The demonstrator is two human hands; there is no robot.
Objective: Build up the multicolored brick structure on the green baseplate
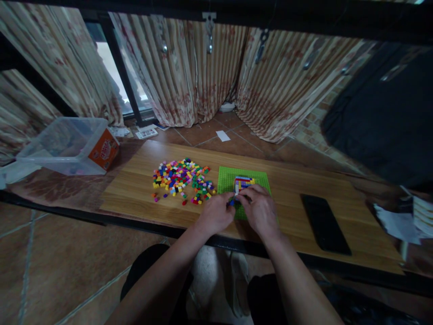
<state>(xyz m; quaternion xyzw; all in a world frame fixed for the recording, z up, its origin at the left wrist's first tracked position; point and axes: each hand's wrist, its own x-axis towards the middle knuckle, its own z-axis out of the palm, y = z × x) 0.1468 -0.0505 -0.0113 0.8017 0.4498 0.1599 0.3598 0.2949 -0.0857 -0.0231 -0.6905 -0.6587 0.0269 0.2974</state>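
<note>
Both hands meet over the near edge of one green baseplate (pixel 225 179): left hand (pixel 215 215) and right hand (pixel 259 210) pinch small bricks, exact grip hidden. One small multicolour build (pixel 242 182) just beyond fingers. Loose brick pile (pixel 181 177) left of left hand; one black phone (pixel 324 222) right of right hand. Wooden board (pixel 135 185) on tiled floor; one clear plastic tub (pixel 64 144) far left, curtains (pixel 189 72) behind.

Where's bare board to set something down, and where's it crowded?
Free: the wooden board between green baseplate and black phone; its left end, beside the loose brick pile; the far strip behind the pile. Crowded: pile to baseplate, where left hand and right hand meet at the small brick build.
</note>
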